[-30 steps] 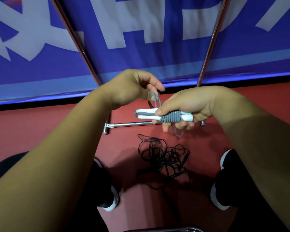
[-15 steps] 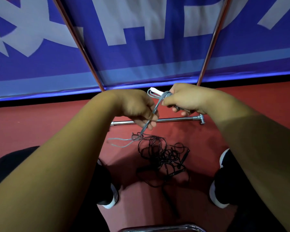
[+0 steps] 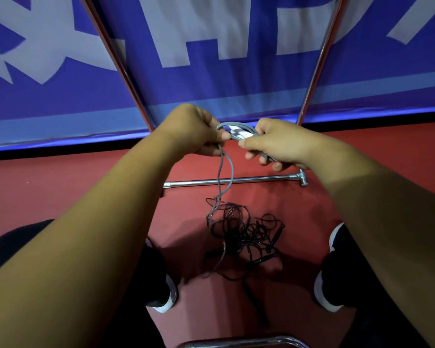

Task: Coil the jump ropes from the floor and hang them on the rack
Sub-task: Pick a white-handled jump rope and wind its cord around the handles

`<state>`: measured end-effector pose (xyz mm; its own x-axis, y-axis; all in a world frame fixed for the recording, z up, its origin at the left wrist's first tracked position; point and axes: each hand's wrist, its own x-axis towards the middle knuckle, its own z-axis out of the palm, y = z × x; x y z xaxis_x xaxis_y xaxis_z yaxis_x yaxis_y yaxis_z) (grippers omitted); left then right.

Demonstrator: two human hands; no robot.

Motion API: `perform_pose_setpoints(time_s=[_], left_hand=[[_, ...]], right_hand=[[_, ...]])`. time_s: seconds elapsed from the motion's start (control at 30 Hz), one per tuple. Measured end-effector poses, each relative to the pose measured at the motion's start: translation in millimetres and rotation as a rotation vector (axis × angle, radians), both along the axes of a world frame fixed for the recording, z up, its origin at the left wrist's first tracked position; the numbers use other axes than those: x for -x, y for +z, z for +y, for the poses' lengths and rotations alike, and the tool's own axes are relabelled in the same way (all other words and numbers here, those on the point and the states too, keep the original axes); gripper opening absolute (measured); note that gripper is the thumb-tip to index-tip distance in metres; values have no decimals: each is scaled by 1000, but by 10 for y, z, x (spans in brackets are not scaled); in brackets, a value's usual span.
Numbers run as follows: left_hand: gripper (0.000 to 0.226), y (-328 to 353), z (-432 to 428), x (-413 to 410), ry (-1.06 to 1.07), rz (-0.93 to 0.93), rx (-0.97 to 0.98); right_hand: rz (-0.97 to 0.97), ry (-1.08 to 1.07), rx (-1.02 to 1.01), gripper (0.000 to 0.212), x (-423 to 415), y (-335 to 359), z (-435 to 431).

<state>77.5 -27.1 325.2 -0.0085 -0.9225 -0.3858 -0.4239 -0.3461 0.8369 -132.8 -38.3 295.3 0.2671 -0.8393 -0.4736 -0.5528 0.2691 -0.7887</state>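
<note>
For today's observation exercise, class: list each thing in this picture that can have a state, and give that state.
Grey jump rope: looped over its white handles, tail hanging down.
Black jump rope: tangled on the floor.
Left hand: pinches the grey cord.
Right hand: grips the handles.

Dim, oversaturated indoor shot; wide-angle bowing at the edges.
Soft shadow pools on the red floor (image 3: pixel 60 187) around the black jump rope tangle (image 3: pixel 244 232); glare streaks the chrome rack bar (image 3: pixel 236 181) just beyond it; slight overall softness.

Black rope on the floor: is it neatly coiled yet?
No, the black rope lies in a loose tangle on the red floor.
</note>
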Motion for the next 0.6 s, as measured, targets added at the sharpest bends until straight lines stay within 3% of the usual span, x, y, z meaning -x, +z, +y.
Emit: perform_pose_setpoints(time_s=[0.07, 0.1, 0.2, 0.3, 0.4, 0.5, 0.6], left_hand=[[23, 75, -2, -17, -11, -6, 35], [24, 111, -2, -25, -54, -117, 80], [30, 97, -16, -10, -255, -681, 283], [18, -41, -26, 42, -200, -879, 422], [15, -127, -22, 51, -60, -807, 449], [28, -73, -22, 63, -38, -526, 399], [32, -12, -37, 65, -68, -400, 333]], right_hand=[[34, 22, 17, 22, 16, 2, -1], [38, 18, 25, 23, 19, 4, 1], [-22, -45, 26, 25, 28, 15, -3], [-155, -93, -30, 24, 8, 49, -9], [-283, -140, -61, 36, -49, 77, -6], [-354, -225, -95, 42, -57, 117, -12], [-366, -272, -116, 50, -26, 115, -33]])
